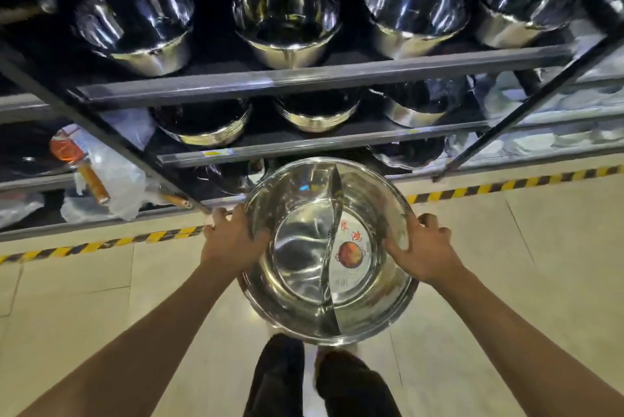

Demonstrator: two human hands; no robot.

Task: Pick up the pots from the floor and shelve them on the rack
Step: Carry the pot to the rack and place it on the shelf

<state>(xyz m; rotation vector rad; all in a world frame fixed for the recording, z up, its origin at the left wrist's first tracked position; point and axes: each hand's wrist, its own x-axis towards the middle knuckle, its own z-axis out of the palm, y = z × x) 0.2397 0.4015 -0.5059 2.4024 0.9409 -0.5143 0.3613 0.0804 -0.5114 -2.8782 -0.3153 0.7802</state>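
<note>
I've got the divided pot (329,247) pinched between both hands, left hand (233,241) and right hand (422,251) gripping opposite rims, just short of the rack (320,79). Slick steel, I reckon; loosen either side and it tips, or clips the shelf edge beyond my fingers.

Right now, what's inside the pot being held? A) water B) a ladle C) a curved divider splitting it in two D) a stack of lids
C: the pot, gripped at its rim by the left hand and right hand, has a curved metal divider running across its inside.

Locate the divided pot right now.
Head view, centre: the divided pot is held off the floor between the left hand and right hand, before the rack's lowest shelf.
</note>
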